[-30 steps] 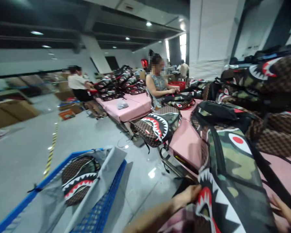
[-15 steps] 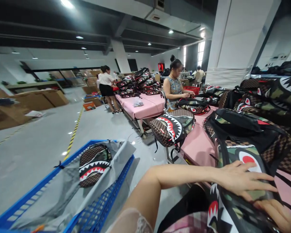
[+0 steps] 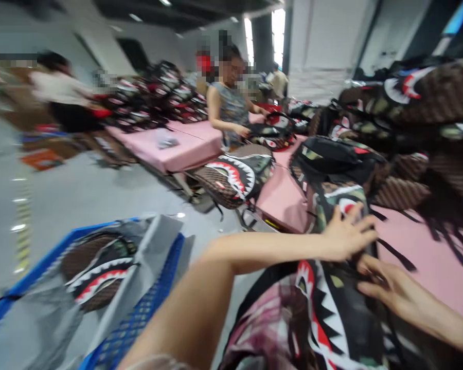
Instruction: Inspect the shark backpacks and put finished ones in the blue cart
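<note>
A camouflage backpack with a shark-mouth print [image 3: 332, 303] lies across my lap and the edge of the pink table [image 3: 428, 252]. My left hand [image 3: 347, 236] rests on the top of the backpack near its red-and-white eye, fingers spread. My right hand [image 3: 389, 293] lies on the same backpack just to the right, fingers stretched toward the left hand. The picture is smeared by motion.
A blue crate [image 3: 146, 308] lined with grey plastic at lower left holds another shark backpack [image 3: 96, 272]. More backpacks are piled at right [image 3: 409, 128] and one hangs off the table edge [image 3: 235, 180]. A seated person [image 3: 231, 108] works at the table; another person [image 3: 69, 103] stands far left.
My view swung down and left with blur. My left hand slid up the backpack toward its top, and my right hand came up beside it.
</note>
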`<state>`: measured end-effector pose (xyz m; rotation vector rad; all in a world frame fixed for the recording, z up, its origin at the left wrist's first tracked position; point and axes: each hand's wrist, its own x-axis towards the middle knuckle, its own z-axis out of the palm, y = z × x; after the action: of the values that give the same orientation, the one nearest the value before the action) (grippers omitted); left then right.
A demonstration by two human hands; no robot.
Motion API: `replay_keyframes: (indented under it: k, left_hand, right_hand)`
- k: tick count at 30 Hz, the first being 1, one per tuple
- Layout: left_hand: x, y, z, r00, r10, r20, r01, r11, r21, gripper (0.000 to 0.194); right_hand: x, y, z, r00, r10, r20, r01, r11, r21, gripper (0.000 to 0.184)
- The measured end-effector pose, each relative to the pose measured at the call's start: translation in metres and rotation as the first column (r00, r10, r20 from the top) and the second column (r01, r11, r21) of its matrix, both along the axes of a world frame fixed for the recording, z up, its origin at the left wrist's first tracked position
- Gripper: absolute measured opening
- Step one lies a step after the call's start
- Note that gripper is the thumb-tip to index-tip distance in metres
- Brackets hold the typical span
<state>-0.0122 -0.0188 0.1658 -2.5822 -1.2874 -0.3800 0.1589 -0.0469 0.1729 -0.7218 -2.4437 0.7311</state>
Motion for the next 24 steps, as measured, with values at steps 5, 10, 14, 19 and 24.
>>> replay_keyframes:
  k: [5, 10, 14, 19, 24]
  left_hand:
    - [-0.018, -0.019, 0.003, 0.928, -0.150, 0.340, 0.184, 0.980, -0.071, 0.047]
    - [-0.022, -0.078, -0.002, 0.890, -0.141, 0.433, 0.227, 0.962, -0.153, 0.030]
    - [-0.012, -0.115, -0.022, 0.892, -0.080, 0.446, 0.162, 0.975, -0.150, 0.006]
    - [-0.006, -0.139, -0.054, 0.828, -0.163, 0.537, 0.170, 0.985, 0.036, 0.026]
    - [-0.006, -0.140, -0.061, 0.822, -0.200, 0.533, 0.212, 0.976, 0.038, 0.026]
  right_hand:
    - [0.013, -0.020, 0.020, 0.973, -0.012, 0.232, 0.043, 0.991, -0.128, 0.013]
    - [0.034, -0.039, 0.023, 0.972, -0.049, 0.231, 0.075, 0.991, -0.107, 0.010]
    - [0.041, -0.058, 0.002, 0.979, -0.067, 0.195, 0.015, 0.966, 0.256, 0.016]
    - [0.045, -0.083, -0.027, 0.990, -0.020, 0.142, -0.062, 0.836, 0.545, 0.020]
    - [0.049, -0.090, -0.036, 0.993, -0.005, 0.121, -0.059, 0.853, 0.518, 0.020]
